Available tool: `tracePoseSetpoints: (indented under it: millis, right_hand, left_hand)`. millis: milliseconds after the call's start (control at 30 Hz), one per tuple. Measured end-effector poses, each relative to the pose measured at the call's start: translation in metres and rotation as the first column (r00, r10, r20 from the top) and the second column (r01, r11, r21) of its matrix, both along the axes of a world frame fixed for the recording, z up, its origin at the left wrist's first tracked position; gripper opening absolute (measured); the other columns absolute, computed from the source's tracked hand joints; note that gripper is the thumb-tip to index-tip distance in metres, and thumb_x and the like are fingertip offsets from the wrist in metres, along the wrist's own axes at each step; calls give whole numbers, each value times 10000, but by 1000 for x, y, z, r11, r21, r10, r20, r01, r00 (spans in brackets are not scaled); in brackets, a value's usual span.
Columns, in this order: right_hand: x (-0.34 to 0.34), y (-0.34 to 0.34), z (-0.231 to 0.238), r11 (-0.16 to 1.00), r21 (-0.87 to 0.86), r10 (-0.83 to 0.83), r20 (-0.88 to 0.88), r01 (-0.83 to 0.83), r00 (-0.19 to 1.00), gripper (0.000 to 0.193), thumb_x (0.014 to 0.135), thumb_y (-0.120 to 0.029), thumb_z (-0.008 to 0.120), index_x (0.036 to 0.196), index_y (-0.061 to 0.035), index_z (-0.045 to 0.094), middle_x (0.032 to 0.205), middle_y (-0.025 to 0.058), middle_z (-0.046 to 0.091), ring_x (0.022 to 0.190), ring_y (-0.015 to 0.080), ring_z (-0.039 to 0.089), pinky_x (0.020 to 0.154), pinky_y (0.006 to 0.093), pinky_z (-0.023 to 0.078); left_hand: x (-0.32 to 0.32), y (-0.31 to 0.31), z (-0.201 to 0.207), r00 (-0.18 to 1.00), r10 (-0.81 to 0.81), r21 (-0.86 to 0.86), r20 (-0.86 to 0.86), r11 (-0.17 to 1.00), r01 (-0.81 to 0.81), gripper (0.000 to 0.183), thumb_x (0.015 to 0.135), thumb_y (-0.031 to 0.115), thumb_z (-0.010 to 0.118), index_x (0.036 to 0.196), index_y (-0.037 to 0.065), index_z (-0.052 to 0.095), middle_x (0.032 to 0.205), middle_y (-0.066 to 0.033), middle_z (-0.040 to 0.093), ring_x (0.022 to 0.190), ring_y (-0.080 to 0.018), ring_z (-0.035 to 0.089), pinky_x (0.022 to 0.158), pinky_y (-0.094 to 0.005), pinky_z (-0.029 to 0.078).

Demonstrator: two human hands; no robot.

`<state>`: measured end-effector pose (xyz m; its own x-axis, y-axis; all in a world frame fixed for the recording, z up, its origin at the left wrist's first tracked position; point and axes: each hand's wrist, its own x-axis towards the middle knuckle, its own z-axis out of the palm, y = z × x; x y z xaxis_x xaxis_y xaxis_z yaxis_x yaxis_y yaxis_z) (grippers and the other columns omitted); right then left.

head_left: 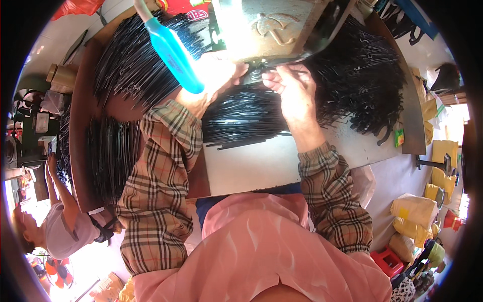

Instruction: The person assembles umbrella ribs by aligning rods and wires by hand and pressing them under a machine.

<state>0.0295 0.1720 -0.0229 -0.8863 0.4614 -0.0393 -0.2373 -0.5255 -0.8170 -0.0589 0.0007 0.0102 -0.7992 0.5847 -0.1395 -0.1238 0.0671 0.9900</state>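
Observation:
Both of my arms, in plaid sleeve covers, reach to the working point of a metal machine (274, 35) at the far middle. My right hand (296, 93) pinches a thin black strip (298, 71) just right of that point. On the other side, my left hand (219, 73) has its fingers closed close to the machine; glare washes it out, so what they hold cannot be made out. Below the hands lies a bundle of thin black strips (241, 121). A blue lamp head (173, 55) on a bent neck hangs in front of my left wrist.
Larger heaps of black strips lie left (146, 55) and right (359, 75) on the brown-edged table (80, 126), with another bundle (113, 156) at near left. A co-worker (70, 221) is at far left. Yellow sacks (415, 211) and a red stool (387, 261) stand right.

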Motion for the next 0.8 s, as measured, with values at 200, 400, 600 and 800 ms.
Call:
tracePoseSetpoints:
  millis: [200, 400, 600, 800]
  right_hand:
    - [3, 2, 4, 999, -52, -13, -2, 13, 1000, 178, 897, -40, 628, 969, 21, 477, 838, 163, 631, 697, 264, 683, 647, 374, 605]
    - [20, 4, 11, 971, -186, 144, -47, -150, 989, 230, 844, -59, 691, 1003, 11, 540, 819, 141, 653, 682, 209, 683, 614, 315, 593]
    - [116, 21, 34, 897, 61, 431, 97, -438, 897, 143, 842, -67, 696, 917, -11, 588, 864, 104, 660, 743, 166, 668, 674, 269, 555]
    - [138, 120, 35, 350, 935, -250, 25, 66, 968, 222, 744, -117, 777, 943, -62, 697, 902, 56, 675, 756, 92, 628, 645, 244, 499]
  left_hand:
    - [0, 3, -1, 999, -13, -75, -53, 997, 9, 112, 815, 148, 695, 842, 56, 639, 606, -3, 526, 398, -23, 345, 353, -187, 219]
    - [21, -11, 37, 976, -59, -335, -210, 942, -16, 62, 739, 36, 632, 764, 1, 677, 606, -10, 589, 455, -59, 477, 394, -203, 321]
    - [96, -39, 55, 998, 28, -81, 50, 996, -23, 119, 784, -10, 672, 883, -55, 623, 739, -144, 655, 543, -177, 624, 471, -256, 484]
    - [140, -48, 34, 987, -27, 479, 156, 876, -52, 179, 859, 163, 666, 868, 10, 573, 827, -79, 512, 775, -153, 532, 701, -297, 477]
